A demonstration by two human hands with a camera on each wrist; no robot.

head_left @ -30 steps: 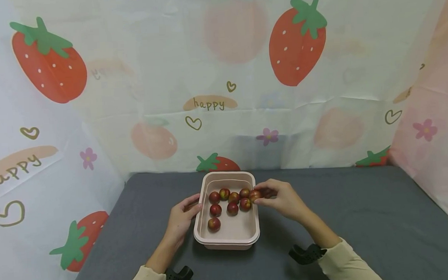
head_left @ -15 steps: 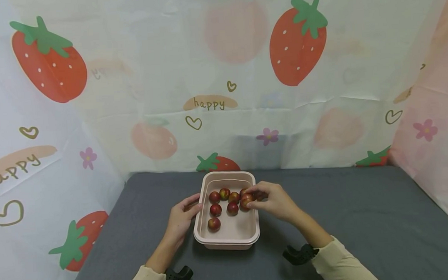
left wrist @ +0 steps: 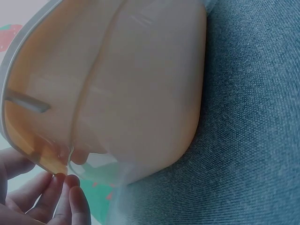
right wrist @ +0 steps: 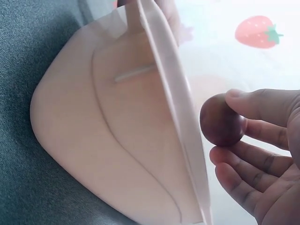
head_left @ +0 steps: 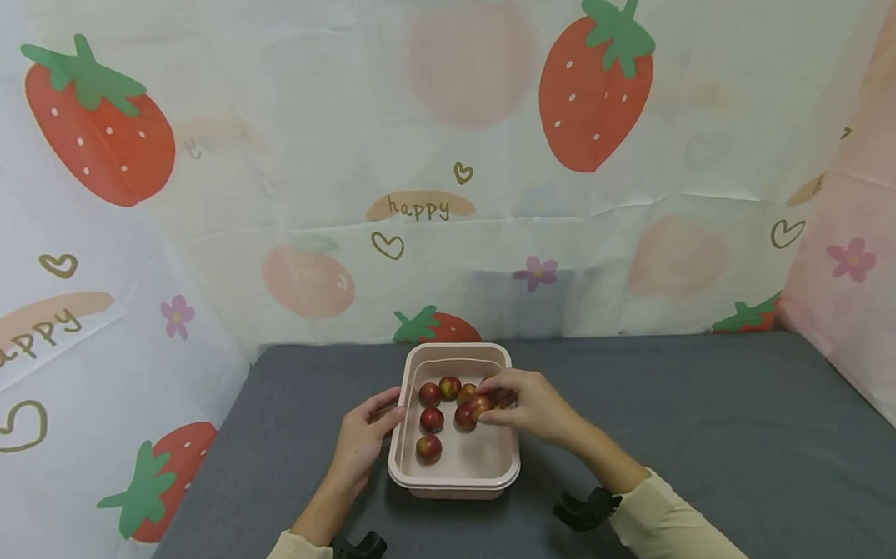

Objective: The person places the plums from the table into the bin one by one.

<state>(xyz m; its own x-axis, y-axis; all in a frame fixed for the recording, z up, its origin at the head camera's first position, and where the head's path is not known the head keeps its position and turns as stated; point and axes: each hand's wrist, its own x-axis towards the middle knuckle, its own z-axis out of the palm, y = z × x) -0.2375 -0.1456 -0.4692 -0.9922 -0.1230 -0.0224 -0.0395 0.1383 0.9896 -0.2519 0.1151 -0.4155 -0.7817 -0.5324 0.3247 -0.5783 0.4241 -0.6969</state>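
A pale pink plastic box (head_left: 457, 482) stands on the table, with several red-yellow plums (head_left: 429, 448) lying on its floor, mostly toward the far half. On the box's left side my left hand (head_left: 360, 438) grips the rim; in the left wrist view its fingertips (left wrist: 72, 180) meet the wall under the lip. My right hand (head_left: 539, 405) reaches over the right rim and pinches one plum (right wrist: 222, 120) between thumb and fingers. In the head view this plum overlaps those below it, and the hand hides part of the right-hand row.
A dark grey cloth (head_left: 695, 435) covers the table. Behind it hangs a white curtain (head_left: 322, 151) printed with strawberries, and a pink one (head_left: 870, 311) hangs on the right. Black wrist mounts (head_left: 587, 509) sit at both cuffs.
My right hand has carried its plum left from the right rim to over the middle of the box. The left hand and the box have stayed in place.
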